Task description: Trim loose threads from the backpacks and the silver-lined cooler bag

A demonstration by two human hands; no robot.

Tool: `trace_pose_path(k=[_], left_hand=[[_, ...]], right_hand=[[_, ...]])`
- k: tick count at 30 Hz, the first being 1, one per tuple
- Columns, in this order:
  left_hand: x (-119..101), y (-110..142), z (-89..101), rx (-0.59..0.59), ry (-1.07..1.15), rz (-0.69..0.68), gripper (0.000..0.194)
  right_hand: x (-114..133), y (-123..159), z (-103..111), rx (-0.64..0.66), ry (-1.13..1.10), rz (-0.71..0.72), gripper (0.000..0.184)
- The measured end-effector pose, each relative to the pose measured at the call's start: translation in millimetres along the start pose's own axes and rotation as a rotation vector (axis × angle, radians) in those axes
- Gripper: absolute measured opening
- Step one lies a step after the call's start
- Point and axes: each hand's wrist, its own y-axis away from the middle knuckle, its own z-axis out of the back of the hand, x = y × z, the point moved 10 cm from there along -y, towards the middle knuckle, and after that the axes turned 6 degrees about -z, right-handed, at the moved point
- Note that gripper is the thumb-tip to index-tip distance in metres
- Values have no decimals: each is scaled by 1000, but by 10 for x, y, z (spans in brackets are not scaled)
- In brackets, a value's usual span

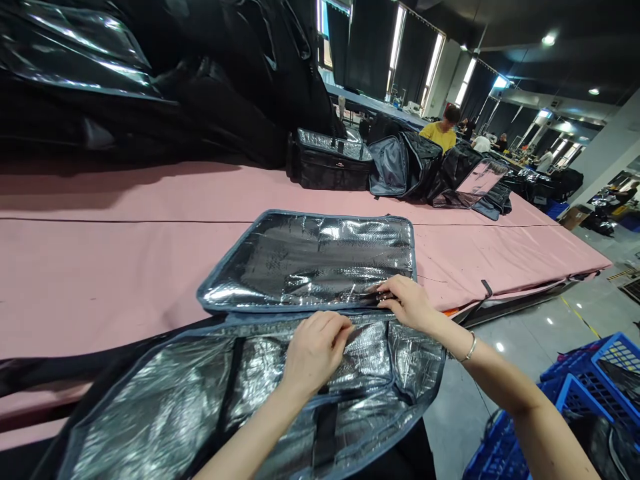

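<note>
An insulated bag (165, 393) with a crinkled silver lining and grey-blue bound edges lies opened toward me. Its lid (300, 257), lined in shiny foil, is folded back flat on the table. My left hand (317, 347) is closed over the lining just below the hinge seam, thumb and fingers pinched together; what they grip is hidden. At the lid's near right corner, my right hand (406, 300) is closed in a pinch. Something small and dark shows at its fingertips, too unclear to name. Black straps (326, 437) cross the lining.
A pink-covered table (125, 267) runs away to the right. Black material (200, 113) is heaped at the back left. Finished-looking black bags (335, 167) stand along the far side. Blue crates (575, 393) sit on the floor at right. A person in yellow (440, 135) is beyond the table.
</note>
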Motion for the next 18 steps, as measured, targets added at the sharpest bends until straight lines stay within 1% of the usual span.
trace_pose_path(k=[1,3,5,8,11,14,16,17,18], left_hand=[[13,-6,5,5,28,8,24],[40,-17,11,10,74,27,23],[67,-20,15,9,103,48,21],[95,-22,10,16,132,65,18],[116,-32,-8,34,145,77,18],[126,-29,-8,43,150,97,20],[107,6,11,49,157,104,23],[100,43,-5,83,169,119,27],[106,97,-45,144,186,149,31]], right_hand=[[91,42,47,-21,103,97,8],[231,118,61,-31,270,245,13],[330,160,29,-36,378,334,16],[466,159,-55,-45,463,420,19],[534,110,-130,-53,509,449,24],[526,80,-133,-88,499,451,24],[476,70,-104,-98,420,420,20],[437,60,-85,-92,351,384,17],[389,44,-72,-77,265,332,15]])
